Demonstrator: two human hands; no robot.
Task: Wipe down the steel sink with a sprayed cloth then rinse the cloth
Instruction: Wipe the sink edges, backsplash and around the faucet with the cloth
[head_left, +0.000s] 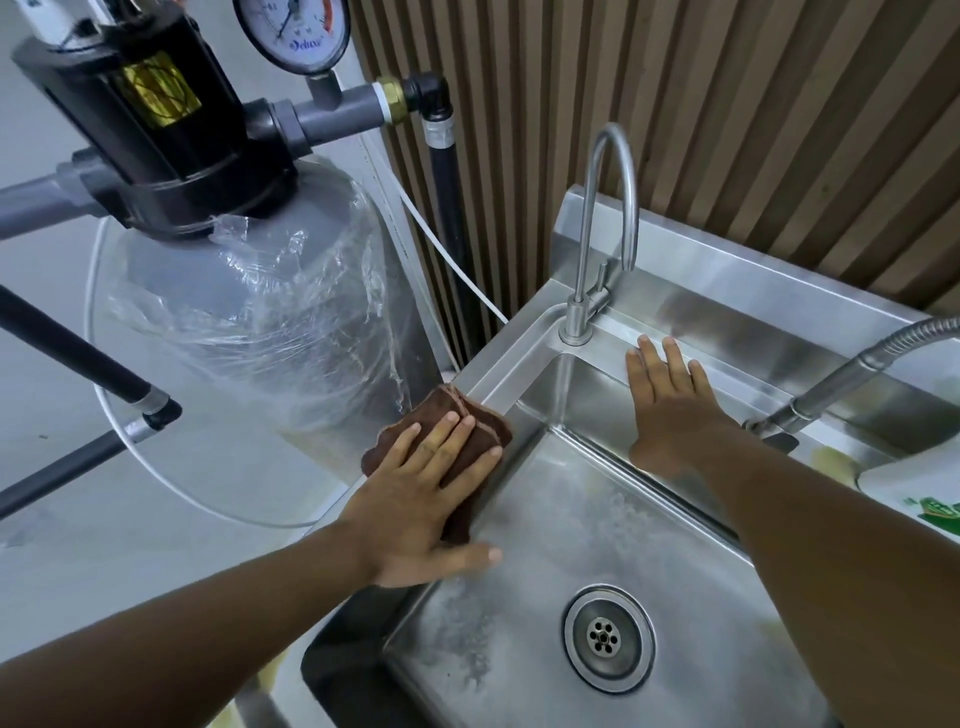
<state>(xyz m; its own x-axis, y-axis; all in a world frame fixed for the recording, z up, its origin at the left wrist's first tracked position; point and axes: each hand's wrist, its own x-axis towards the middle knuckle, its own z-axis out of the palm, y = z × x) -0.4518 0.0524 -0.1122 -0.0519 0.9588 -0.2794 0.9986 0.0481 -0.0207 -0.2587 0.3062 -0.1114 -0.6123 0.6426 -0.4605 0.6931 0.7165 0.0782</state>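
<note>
Left hand, fingers straight, presses the cloth on the left rim of the sink, right hand flat, holding nothing, on its back rim; I judge the cloth soft and limp, best gripped bunched.

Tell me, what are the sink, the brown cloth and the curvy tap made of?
The sink looks like brushed stainless steel: grey, with blurry reflections. The cloth seems a soft fabric, maybe microfibre: fuzzy, stitched edge. The tap is matte silvery metal, probably steel.

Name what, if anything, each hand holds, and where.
Nothing gripped. Left hand presses flat on the middle of the brown cloth; right hand rests on the sink rim.
</note>
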